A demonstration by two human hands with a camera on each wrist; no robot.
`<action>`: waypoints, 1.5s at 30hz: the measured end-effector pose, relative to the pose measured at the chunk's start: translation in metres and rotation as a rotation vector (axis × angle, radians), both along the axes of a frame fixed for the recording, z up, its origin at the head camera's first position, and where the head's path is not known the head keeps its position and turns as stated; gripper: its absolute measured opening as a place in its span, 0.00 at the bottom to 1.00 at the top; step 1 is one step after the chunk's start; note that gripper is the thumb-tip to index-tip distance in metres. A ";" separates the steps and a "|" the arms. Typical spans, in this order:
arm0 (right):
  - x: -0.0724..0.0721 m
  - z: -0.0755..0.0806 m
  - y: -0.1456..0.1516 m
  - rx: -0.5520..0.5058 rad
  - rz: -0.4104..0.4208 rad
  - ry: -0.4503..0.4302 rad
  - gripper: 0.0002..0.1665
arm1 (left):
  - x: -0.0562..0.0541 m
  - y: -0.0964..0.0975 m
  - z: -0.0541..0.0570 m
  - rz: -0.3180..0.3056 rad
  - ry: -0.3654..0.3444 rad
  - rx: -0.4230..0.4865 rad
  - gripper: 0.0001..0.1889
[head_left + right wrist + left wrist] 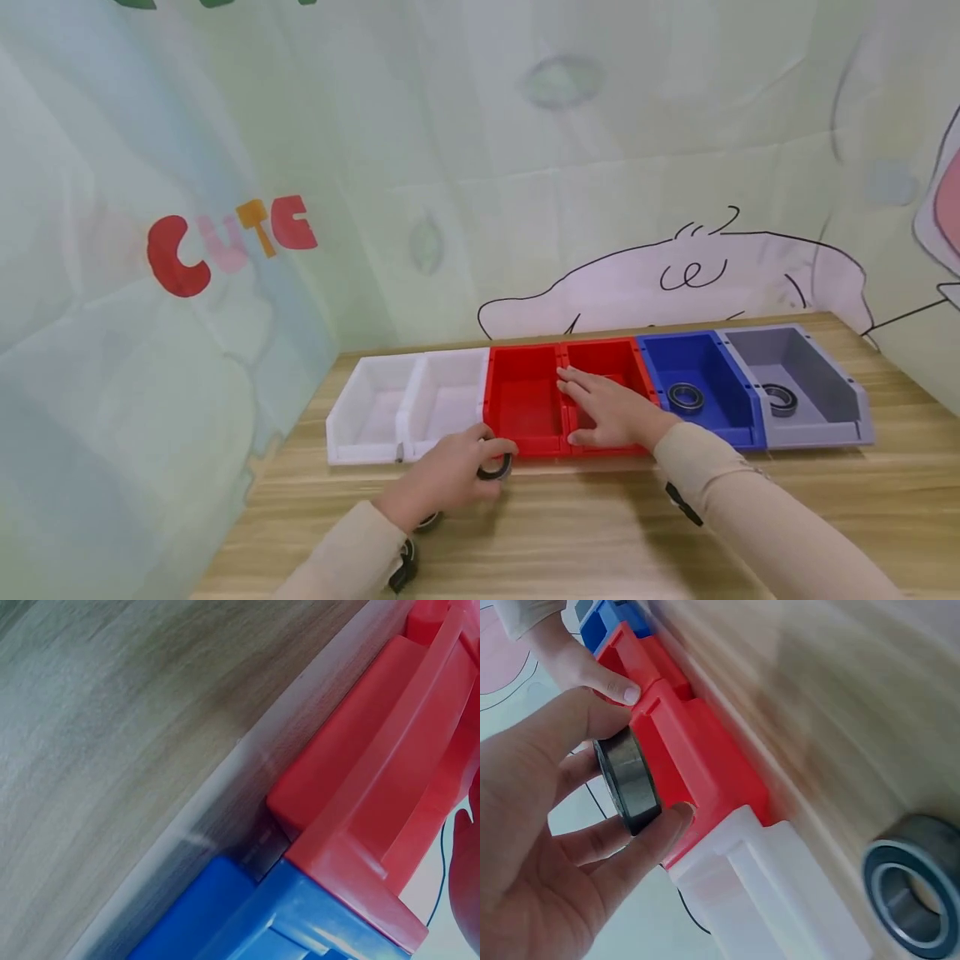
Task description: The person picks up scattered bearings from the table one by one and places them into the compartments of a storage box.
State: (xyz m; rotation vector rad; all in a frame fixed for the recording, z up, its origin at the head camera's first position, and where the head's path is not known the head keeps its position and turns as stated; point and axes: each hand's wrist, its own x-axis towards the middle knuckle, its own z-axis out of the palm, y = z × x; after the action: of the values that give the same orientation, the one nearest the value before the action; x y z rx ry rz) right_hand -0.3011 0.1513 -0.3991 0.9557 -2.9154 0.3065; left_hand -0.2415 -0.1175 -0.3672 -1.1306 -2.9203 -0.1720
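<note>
My left hand [457,471] pinches a dark-edged metal ball bearing [632,784] between thumb and fingers, just in front of the left red bin [525,400]. In the left wrist view the held bearing is seen edge-on, near the red bin's front opening. My right hand [611,408] is over the right red bin [607,357], fingers extended and holding nothing. Only part of that hand shows at the right edge of the right wrist view. Another bearing [930,834] lies on the table near my left wrist.
Two white bins [447,400] stand left of the red ones. To the right, a blue bin [705,367] holds one bearing [686,409] and a grey bin [806,383] holds another bearing [783,410]. A printed cloth [420,167] hangs behind the wooden table [570,533].
</note>
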 end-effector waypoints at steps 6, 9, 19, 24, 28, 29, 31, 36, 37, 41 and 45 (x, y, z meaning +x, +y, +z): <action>0.001 0.003 -0.001 -0.023 -0.011 -0.022 0.49 | -0.011 0.013 0.009 0.036 -0.027 -0.021 0.21; 0.001 0.002 -0.002 -0.033 -0.002 -0.033 0.49 | -0.017 0.019 0.011 0.046 -0.006 -0.033 0.21; -0.003 -0.001 0.003 -0.051 -0.020 -0.050 0.50 | -0.043 0.045 0.013 0.138 -0.011 -0.116 0.25; -0.005 -0.002 0.002 -0.050 -0.015 -0.061 0.50 | -0.055 0.056 0.012 0.173 0.000 -0.167 0.25; -0.005 -0.002 0.001 -0.055 -0.016 -0.070 0.51 | -0.062 0.065 0.011 0.188 -0.025 -0.177 0.27; -0.005 -0.002 0.001 -0.058 -0.015 -0.069 0.51 | -0.064 0.066 0.010 0.193 -0.034 -0.175 0.27; -0.005 -0.002 0.001 -0.061 -0.013 -0.066 0.51 | -0.069 0.070 0.008 0.205 -0.046 -0.177 0.27; -0.004 -0.001 0.002 -0.074 0.002 -0.061 0.50 | -0.083 0.076 0.001 0.257 -0.083 -0.162 0.27; -0.004 0.000 0.002 -0.079 0.007 -0.061 0.50 | -0.085 0.077 -0.001 0.266 -0.092 -0.157 0.28; -0.004 -0.001 0.002 -0.082 0.009 -0.064 0.50 | -0.093 0.082 -0.007 0.274 -0.110 -0.147 0.28; -0.004 -0.001 0.002 -0.084 0.005 -0.066 0.50 | -0.099 0.087 -0.013 0.278 -0.118 -0.149 0.27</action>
State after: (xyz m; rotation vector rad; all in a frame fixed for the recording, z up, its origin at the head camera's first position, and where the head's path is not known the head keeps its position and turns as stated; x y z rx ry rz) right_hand -0.3047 0.1530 -0.4003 0.9586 -2.9326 0.4649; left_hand -0.3407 -0.0301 -0.3805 -0.7367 -3.2001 -0.0192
